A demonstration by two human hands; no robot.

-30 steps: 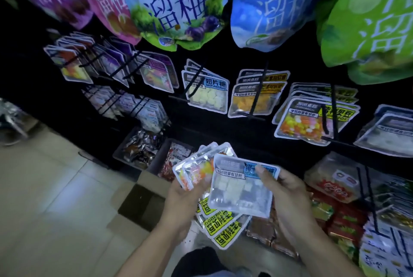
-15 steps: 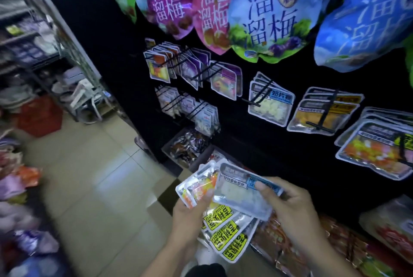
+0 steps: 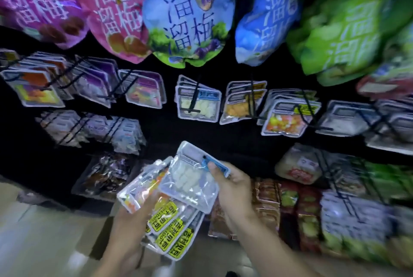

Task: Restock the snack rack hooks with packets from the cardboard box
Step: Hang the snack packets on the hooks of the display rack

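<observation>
**Mid-restock, white-candy packet ready to hang**

My left hand [image 3: 131, 225] grips a fanned stack of packets [image 3: 169, 232], fingers curled under it. My right hand [image 3: 232, 189] pinches the top packet [image 3: 190, 178], thumb clamped on its blue label corner. It's clear, shiny, with white pieces inside, held just below the rack's middle row. The matching hook [image 3: 194, 97] already carries a few of the same. Nothing from my stack is hung yet; the whole handful is left. Cardboard box not visible.

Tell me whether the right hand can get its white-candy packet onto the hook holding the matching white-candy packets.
Probably yes: the right hand grips the white-candy packet below that hook, with nothing between them.
</observation>
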